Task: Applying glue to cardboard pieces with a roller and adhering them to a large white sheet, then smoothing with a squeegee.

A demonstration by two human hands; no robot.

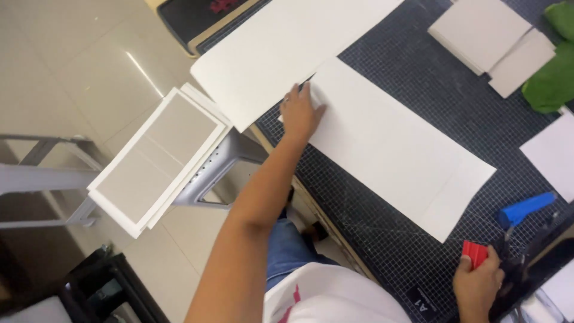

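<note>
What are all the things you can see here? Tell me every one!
cutting mat: 1, dark with a grid, covers the table
long sheet: 1, white, lying on the mat
large sheet: 1, white, at the mat's far edge, partly over it
grey boards: 2, grey, top right of the mat
green cloth: 1, green, right edge
blue tool: 1, blue, lower right
red object: 1, red, lower right
stacked panels: 1 stack, white and grey, on a grey stand left of the table
left hand: 1, pressing the long sheet's end
right hand: 1, fingers on the red object
</note>
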